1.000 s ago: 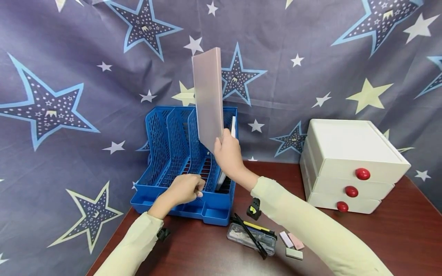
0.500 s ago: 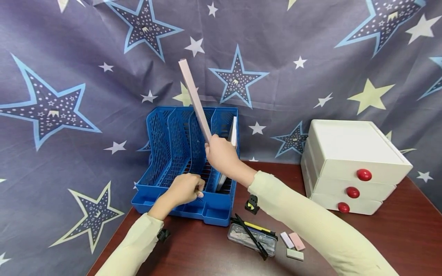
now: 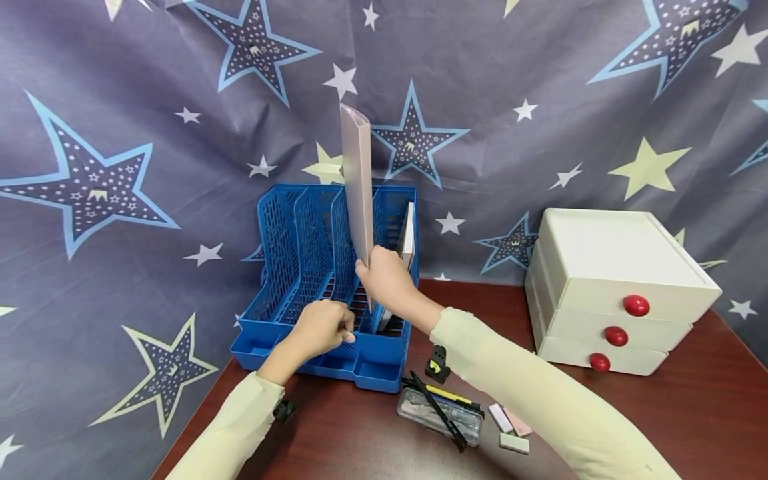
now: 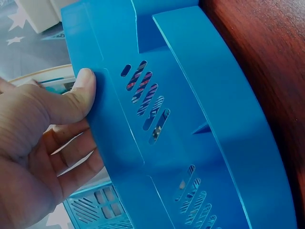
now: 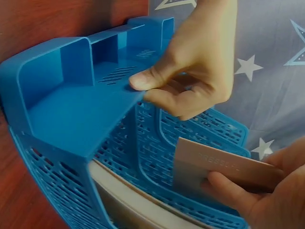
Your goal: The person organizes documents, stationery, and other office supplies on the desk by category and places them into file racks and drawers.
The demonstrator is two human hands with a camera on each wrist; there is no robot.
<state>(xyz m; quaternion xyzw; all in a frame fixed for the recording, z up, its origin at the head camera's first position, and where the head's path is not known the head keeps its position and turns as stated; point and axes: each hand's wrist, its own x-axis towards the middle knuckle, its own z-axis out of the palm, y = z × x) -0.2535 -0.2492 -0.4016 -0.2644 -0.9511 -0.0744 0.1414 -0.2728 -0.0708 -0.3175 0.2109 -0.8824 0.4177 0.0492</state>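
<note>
My right hand (image 3: 390, 283) holds a thin pink folder (image 3: 357, 180) upright by its spine, with the top slightly spread. The folder's lower end dips among the dividers of a blue file rack (image 3: 384, 347), apparently just left of the slot with a white book (image 3: 409, 233). In the right wrist view, raised lettering shows on the folder (image 5: 214, 167), and the thumb presses its face. At the rack's front, my left hand (image 3: 324, 327) grips the upper edge. The left wrist view shows that thumb (image 4: 85, 88) over the front panel, with fingers behind it.
Before the rack lie a clear pencil case (image 3: 441, 417), a black pen (image 3: 441, 413) and a yellow pencil (image 3: 450, 395). Several erasers (image 3: 513, 443) sit beside them. A white drawer unit (image 3: 618, 287) with red knobs stands at right; a star-patterned curtain (image 3: 480, 80) hangs behind.
The pink folder first showed its broad face, then turned edge-on and leaned left. Now it is nearly upright and lower, its bottom among the dividers. The left hand keeps its place.
</note>
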